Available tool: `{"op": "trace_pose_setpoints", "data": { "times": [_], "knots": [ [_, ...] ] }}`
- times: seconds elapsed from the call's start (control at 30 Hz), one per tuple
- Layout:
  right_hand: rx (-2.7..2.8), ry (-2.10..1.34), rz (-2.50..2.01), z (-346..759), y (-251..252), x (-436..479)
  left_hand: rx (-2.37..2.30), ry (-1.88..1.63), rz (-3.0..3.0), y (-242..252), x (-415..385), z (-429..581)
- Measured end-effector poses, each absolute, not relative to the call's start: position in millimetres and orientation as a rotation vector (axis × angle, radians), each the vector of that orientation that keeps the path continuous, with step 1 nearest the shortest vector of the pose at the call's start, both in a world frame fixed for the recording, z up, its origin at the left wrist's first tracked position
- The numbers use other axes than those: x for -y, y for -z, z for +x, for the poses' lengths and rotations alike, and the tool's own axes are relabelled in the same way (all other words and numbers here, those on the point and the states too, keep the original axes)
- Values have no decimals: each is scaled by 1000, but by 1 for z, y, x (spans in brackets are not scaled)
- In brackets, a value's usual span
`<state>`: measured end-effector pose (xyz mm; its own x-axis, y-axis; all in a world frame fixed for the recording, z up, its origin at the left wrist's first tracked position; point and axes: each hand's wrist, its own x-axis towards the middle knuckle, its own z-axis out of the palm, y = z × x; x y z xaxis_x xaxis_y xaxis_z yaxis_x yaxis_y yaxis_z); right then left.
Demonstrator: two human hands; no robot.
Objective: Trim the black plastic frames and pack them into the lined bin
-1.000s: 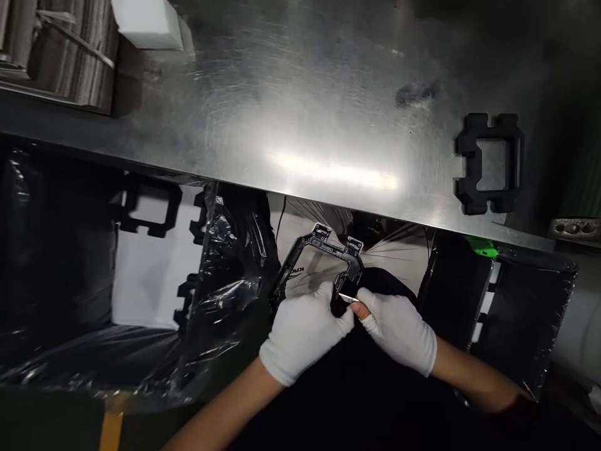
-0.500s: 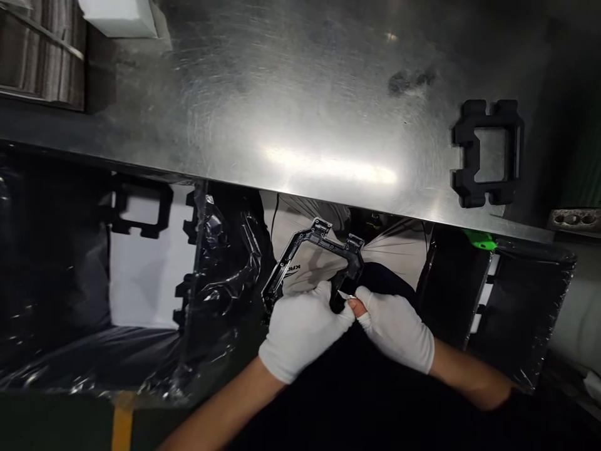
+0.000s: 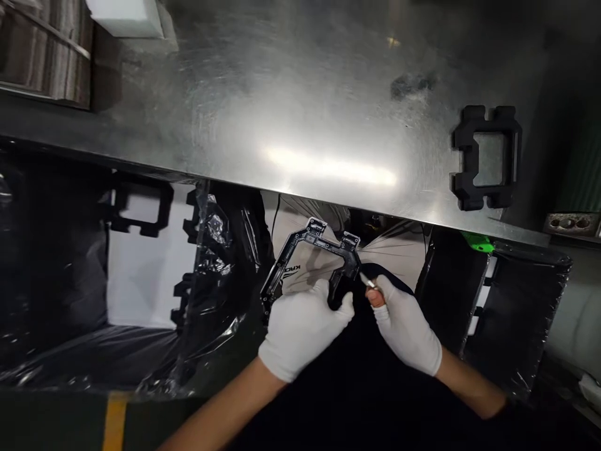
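My left hand (image 3: 300, 329), in a white glove, is closed around the lower side of a thin black plastic frame (image 3: 313, 250) held below the table's front edge. My right hand (image 3: 406, 329), also gloved with the thumb tip bare, pinches a small metal blade (image 3: 369, 281) whose tip touches the frame's right side. Both hands sit over my dark lap.
A scratched steel table (image 3: 305, 113) fills the upper view, with a chunky black foam-like frame (image 3: 487, 156) on its right and a white block (image 3: 126, 15) at the far left. Plastic-lined bins holding black frames (image 3: 141, 200) stand below left; another dark bin (image 3: 516, 307) stands right.
My right hand has shifted slightly right and up, moving the blade from the frame's lower inner corner to its right outer side. The left hand has kept its grip.
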<state>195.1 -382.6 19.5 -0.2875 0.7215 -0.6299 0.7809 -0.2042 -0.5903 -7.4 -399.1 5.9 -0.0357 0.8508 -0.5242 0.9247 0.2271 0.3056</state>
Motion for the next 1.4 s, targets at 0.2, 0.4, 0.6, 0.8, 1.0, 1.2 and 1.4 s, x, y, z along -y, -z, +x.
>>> {"op": "trace_pose_setpoints", "data": {
  "times": [0.2,0.4,0.6,0.8,1.0,1.2,1.4],
  "knots": [
    [-1850,1781,2221,239,-42,333,-1293,-702,669,-53,352,-69],
    [-2287,896,2044,210,-43,221,-806,-955,610,-47,238,-77],
    [-2467,605,1481,145,-18,195,-778,-911,615,-21,200,-65],
    [-2495,516,1306,126,-19,206,-873,-856,617,-29,208,-67],
    [-2426,553,1319,129,-25,193,-910,-836,600,-29,208,-65],
    [-2387,595,1414,132,-27,184,-902,-851,626,-30,208,-64],
    [-2353,621,1837,150,-15,170,-896,-861,606,-30,207,-69]
  ]
}}
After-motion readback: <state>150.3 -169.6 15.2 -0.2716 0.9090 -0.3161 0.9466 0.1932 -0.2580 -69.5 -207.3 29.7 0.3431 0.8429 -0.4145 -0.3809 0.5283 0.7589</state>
